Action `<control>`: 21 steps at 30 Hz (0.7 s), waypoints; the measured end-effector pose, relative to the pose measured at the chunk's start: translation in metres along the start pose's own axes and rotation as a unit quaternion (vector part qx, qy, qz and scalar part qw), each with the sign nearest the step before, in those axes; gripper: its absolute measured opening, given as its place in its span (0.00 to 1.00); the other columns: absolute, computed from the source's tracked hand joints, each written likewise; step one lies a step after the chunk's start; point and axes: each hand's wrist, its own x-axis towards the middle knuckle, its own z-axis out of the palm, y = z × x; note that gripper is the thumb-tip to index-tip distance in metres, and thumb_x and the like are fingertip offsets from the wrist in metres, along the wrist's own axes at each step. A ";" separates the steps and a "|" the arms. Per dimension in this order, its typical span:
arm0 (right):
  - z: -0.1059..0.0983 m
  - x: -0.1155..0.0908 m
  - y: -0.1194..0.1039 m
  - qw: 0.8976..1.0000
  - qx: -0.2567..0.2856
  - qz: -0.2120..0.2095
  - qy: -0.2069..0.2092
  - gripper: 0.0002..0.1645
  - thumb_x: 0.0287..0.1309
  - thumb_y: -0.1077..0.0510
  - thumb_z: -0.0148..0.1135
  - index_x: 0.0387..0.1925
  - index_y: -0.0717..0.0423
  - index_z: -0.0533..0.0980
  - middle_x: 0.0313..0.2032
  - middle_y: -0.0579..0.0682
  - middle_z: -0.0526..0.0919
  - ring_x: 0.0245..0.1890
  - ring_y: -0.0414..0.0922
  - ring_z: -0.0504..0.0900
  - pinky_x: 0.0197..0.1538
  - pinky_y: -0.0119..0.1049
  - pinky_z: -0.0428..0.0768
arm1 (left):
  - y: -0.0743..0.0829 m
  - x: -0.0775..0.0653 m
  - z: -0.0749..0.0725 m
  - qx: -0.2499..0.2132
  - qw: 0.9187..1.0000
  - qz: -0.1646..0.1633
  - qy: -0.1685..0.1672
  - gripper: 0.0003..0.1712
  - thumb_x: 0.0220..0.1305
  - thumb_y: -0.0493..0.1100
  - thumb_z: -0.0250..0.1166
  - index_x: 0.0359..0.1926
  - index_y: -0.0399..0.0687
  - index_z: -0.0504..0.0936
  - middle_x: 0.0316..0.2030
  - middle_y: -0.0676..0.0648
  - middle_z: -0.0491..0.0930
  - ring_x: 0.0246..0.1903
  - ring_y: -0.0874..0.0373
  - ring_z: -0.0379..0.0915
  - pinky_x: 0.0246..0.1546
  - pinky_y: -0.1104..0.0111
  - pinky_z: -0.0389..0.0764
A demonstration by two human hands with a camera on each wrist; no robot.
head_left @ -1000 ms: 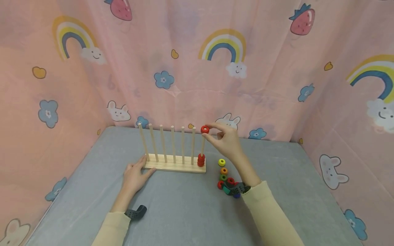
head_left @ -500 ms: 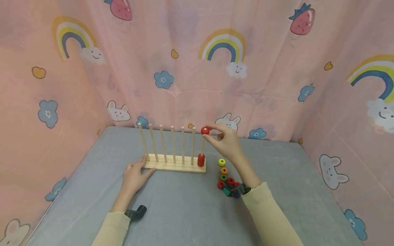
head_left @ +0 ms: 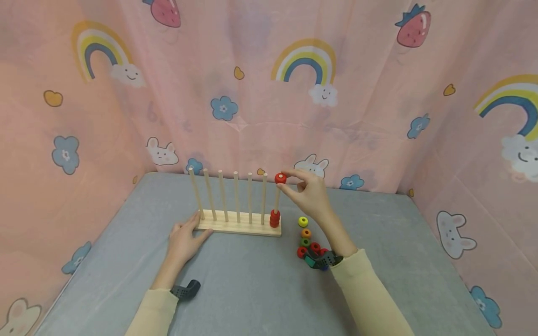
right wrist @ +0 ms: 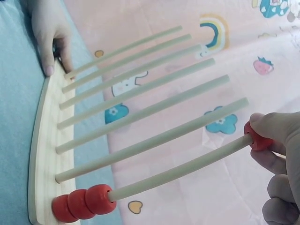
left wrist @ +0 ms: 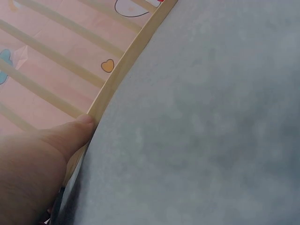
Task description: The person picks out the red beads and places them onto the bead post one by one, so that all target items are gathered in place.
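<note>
A wooden peg rack (head_left: 235, 227) with a row of upright pegs stands on the table. My left hand (head_left: 183, 243) grips the left end of its base, thumb along the front edge (left wrist: 75, 133) and a finger behind. My right hand (head_left: 310, 192) pinches a red bead (head_left: 280, 178) between thumb and forefinger at the top of the rightmost peg (right wrist: 183, 169). The peg's tip shows in the bead's hole from above. Three red beads (right wrist: 84, 203) are stacked at the foot of that peg. The other pegs are bare.
Right of the rack lie loose beads: a yellow one (head_left: 303, 221), an orange one (head_left: 306, 233), a green one (head_left: 305, 242) and several red ones. My right wrist strap (head_left: 325, 259) hides part of this group. A pink patterned curtain (head_left: 260, 102) surrounds the grey table (head_left: 252, 284).
The red bead in my right hand has settled slightly onto the rightmost peg, whose tip now shows in the hole. My left hand has stayed on the rack.
</note>
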 end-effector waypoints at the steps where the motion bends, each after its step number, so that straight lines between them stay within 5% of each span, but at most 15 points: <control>1: 0.000 0.000 0.000 1.000 0.000 0.001 -0.001 0.20 0.62 0.59 0.78 0.55 0.57 0.87 0.47 0.54 0.90 0.13 0.35 0.55 0.21 0.31 0.58 | 0.000 0.000 0.000 0.000 1.000 0.000 0.000 0.45 0.73 0.57 0.69 0.80 0.38 0.65 0.79 0.39 0.64 0.57 0.36 0.68 0.58 0.44 0.66; 21: -0.004 0.001 0.000 1.000 0.000 -0.001 -0.015 0.21 0.62 0.61 0.78 0.56 0.59 0.87 0.48 0.55 0.91 0.12 0.34 0.53 0.20 0.31 0.58 | 0.001 0.000 0.001 0.003 1.000 -0.006 -0.003 0.45 0.74 0.56 0.69 0.80 0.38 0.64 0.80 0.39 0.61 0.62 0.36 0.66 0.62 0.42 0.64</control>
